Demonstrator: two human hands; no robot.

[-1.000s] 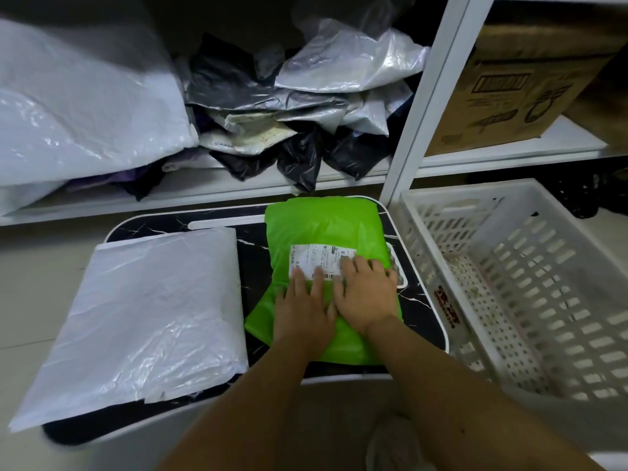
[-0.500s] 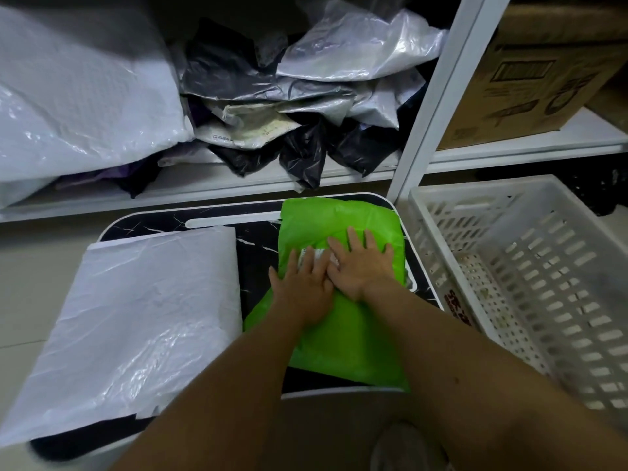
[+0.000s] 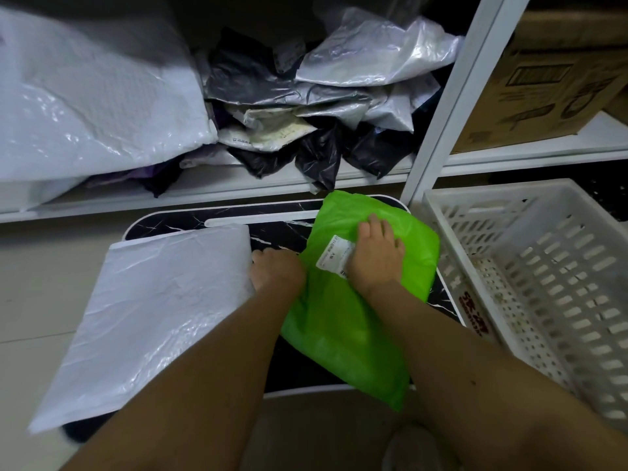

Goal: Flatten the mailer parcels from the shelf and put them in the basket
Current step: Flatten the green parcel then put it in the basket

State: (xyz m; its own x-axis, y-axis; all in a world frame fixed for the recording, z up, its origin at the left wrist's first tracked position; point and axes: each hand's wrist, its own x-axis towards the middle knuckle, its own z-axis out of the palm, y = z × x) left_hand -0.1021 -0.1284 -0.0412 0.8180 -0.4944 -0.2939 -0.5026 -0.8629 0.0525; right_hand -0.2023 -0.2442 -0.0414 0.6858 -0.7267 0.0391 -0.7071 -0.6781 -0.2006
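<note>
You're pressing the green mailer (image 3: 356, 321) flat on the dark surface (image 3: 272, 229), centre of frame, white basket (image 3: 550, 294) at right looking empty. Your right hand (image 3: 375, 260) is lying on it, fingers spread, gripping nothing; your left hand (image 3: 276, 269) is resting at its left edge, fingers hidden, can't tell. It's looking soft, light, slippery; take it by the edges. Contents unseen, label (image 3: 334, 254) blurred.

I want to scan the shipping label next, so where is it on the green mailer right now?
In the head view, the white label sits mid-parcel on the green mailer, its right edge tucked under the right hand.
</note>
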